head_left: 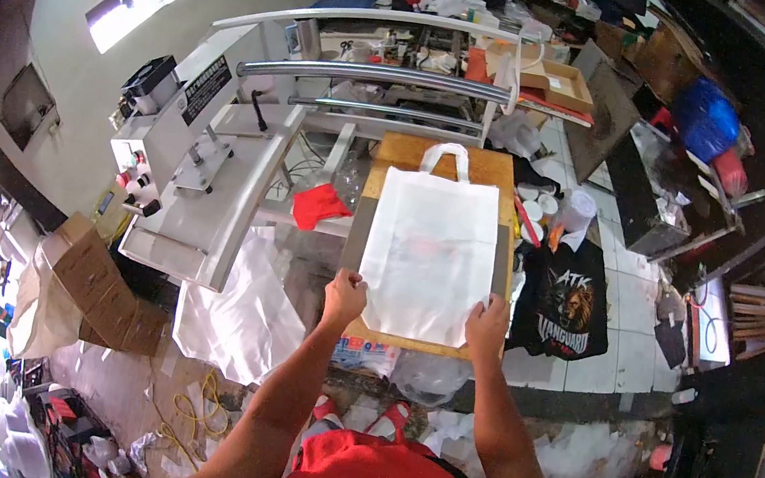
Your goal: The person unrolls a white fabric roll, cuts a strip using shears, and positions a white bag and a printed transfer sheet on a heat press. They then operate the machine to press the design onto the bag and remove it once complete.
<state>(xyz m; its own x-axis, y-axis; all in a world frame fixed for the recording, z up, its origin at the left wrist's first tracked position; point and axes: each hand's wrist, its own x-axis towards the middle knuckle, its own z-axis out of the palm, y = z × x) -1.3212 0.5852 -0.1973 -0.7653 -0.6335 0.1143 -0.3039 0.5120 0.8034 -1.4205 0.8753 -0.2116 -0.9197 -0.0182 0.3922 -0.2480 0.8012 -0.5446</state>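
A white tote bag [428, 265] lies flat on a wooden board [495, 165], its looped handle pointing away from me. My left hand [345, 296] is closed at the bag's lower left edge, fingers curled in. At the lower right edge, my right hand [487, 324] pinches the bag's side. A faint reddish mark shows at the middle of the bag. Grey strips of the platform show on both sides of it.
Left stands a white machine [207, 165] with metal rollers [376, 77] behind the board. A red cloth [319, 207] lies beside the board. To the right are a black printed shirt [565, 299], several tubs and an open cardboard box [565, 87]. White sheets [239, 317] hang at lower left.
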